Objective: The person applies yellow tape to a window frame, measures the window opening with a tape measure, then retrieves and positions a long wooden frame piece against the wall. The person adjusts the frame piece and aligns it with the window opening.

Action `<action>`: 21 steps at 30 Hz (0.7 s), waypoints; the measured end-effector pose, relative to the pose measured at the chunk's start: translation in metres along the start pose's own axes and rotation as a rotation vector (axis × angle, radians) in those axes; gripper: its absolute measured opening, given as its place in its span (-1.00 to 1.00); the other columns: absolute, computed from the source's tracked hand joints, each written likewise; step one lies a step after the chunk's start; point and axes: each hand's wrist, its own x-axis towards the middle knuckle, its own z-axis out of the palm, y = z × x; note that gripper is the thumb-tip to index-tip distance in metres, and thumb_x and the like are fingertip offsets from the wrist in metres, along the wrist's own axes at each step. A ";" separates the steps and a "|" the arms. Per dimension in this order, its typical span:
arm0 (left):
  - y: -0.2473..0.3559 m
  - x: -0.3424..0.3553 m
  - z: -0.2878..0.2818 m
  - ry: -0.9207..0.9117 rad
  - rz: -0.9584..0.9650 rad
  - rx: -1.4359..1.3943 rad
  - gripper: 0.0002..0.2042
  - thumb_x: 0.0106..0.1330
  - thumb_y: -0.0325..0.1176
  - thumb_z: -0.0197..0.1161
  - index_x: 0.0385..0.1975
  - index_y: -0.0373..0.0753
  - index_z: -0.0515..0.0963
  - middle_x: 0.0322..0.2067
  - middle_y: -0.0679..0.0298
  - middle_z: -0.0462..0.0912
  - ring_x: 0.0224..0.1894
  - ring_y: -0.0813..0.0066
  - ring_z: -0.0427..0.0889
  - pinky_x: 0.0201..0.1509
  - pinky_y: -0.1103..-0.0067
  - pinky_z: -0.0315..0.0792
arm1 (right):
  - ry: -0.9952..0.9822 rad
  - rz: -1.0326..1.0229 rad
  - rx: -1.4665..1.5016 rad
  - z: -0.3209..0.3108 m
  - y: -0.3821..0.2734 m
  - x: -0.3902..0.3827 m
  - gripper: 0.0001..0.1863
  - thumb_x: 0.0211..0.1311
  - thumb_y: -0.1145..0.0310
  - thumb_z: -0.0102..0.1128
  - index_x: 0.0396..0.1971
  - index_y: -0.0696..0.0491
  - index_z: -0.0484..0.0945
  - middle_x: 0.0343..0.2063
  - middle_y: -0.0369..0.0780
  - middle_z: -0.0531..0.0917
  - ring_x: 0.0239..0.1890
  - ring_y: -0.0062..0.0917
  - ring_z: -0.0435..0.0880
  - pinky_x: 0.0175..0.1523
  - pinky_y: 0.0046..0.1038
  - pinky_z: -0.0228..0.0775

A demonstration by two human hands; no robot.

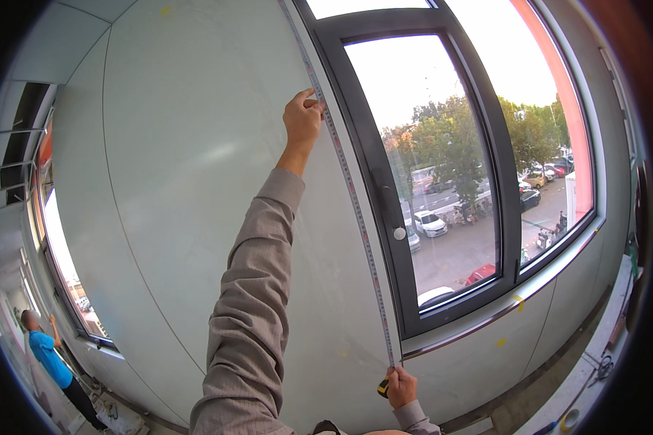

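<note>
Head view shows a big pale wall (174, 188), with a dark-framed window (495, 145) on its right. Between them runs a long tape strip (352, 190), up along the wall's edge. The hands are well apart. The left hand (303, 119), up high, touches the strip; I can't tell if it pinches. Down low, the right hand (401, 388) grips the little yellow-and-black tape case (383, 388). Measuring seems underway; next calls for keeping the strip straight.

Tape measure (382, 388): black-and-yellow case, positioned below the window frame (362, 145). Pale, graduated blade (352, 188) extended, running up alongside the frame's left edge, exiting the view's top.
</note>
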 end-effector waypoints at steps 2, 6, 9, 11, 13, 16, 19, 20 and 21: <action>0.003 0.002 0.002 0.016 0.012 -0.011 -0.58 0.42 -0.57 0.30 0.28 -0.43 0.57 -0.20 0.12 0.80 -0.25 0.43 0.79 -0.13 0.54 0.73 | 0.015 -0.013 0.012 -0.001 -0.003 0.003 -0.68 0.52 0.22 0.19 -0.32 0.19 0.65 -0.58 -0.01 0.63 -0.53 -0.21 0.69 -0.35 -0.29 0.51; 0.002 0.005 0.005 0.031 0.013 -0.026 -0.58 0.41 -0.55 0.32 0.27 -0.40 0.59 -0.22 0.15 0.81 -0.29 0.45 0.79 -0.18 0.54 0.71 | 0.016 -0.028 -0.007 -0.003 -0.007 0.008 -0.68 0.52 0.22 0.19 -0.34 0.19 0.65 -0.59 -0.01 0.63 -0.54 -0.21 0.69 -0.36 -0.29 0.51; 0.002 0.006 0.003 0.019 0.011 0.026 -0.57 0.40 -0.53 0.35 0.27 -0.38 0.60 -0.22 0.15 0.81 -0.33 0.46 0.77 -0.23 0.54 0.68 | 0.020 -0.026 -0.001 -0.003 -0.018 0.009 -0.66 0.52 0.21 0.17 -0.35 0.19 0.65 -0.59 -0.01 0.62 -0.54 -0.18 0.68 -0.36 -0.28 0.51; 0.003 0.006 0.002 -0.005 -0.002 0.048 -0.55 0.39 -0.54 0.32 0.29 -0.41 0.58 -0.19 0.13 0.79 -0.24 0.43 0.78 -0.12 0.52 0.69 | 0.022 -0.031 -0.011 -0.002 -0.019 0.011 -0.65 0.52 0.20 0.16 -0.35 0.19 0.65 -0.59 0.00 0.63 -0.53 -0.17 0.68 -0.35 -0.27 0.50; 0.000 0.003 0.005 -0.010 0.002 0.125 -0.53 0.38 -0.53 0.33 0.31 -0.40 0.57 -0.17 0.11 0.79 -0.18 0.38 0.78 -0.03 0.49 0.70 | 0.026 -0.030 -0.014 -0.001 -0.013 0.014 -0.65 0.52 0.20 0.16 -0.35 0.19 0.65 -0.59 0.00 0.63 -0.52 -0.15 0.68 -0.35 -0.26 0.50; -0.010 0.000 0.011 0.006 0.034 0.291 -0.51 0.37 -0.47 0.38 0.32 -0.34 0.57 -0.07 0.07 0.76 -0.09 0.29 0.78 0.06 0.43 0.68 | 0.033 -0.028 -0.028 0.003 -0.002 0.018 -0.65 0.52 0.20 0.16 -0.35 0.19 0.65 -0.58 0.01 0.62 -0.51 -0.13 0.68 -0.34 -0.25 0.50; -0.031 0.006 0.012 0.042 0.142 0.399 -0.51 0.39 -0.38 0.41 0.32 -0.31 0.57 0.13 0.00 0.67 0.06 0.20 0.75 0.17 0.37 0.65 | 0.031 -0.031 -0.021 0.008 0.002 0.021 -0.66 0.52 0.19 0.17 -0.34 0.18 0.66 -0.58 0.02 0.62 -0.50 -0.12 0.69 -0.33 -0.24 0.50; -0.040 0.010 0.009 0.076 0.237 0.448 -0.51 0.41 -0.36 0.41 0.32 -0.31 0.57 0.20 -0.02 0.63 0.11 0.18 0.73 0.20 0.36 0.64 | 0.025 -0.032 -0.018 0.009 0.001 0.021 -0.66 0.51 0.20 0.16 -0.33 0.19 0.66 -0.57 0.01 0.62 -0.50 -0.16 0.68 -0.33 -0.25 0.50; -0.040 0.009 0.011 0.075 0.258 0.457 -0.52 0.42 -0.35 0.40 0.32 -0.31 0.56 0.25 -0.04 0.58 0.16 0.16 0.71 0.22 0.35 0.62 | 0.024 -0.026 -0.017 0.009 0.003 0.023 -0.66 0.51 0.20 0.16 -0.33 0.19 0.66 -0.57 0.00 0.62 -0.50 -0.20 0.68 -0.33 -0.27 0.50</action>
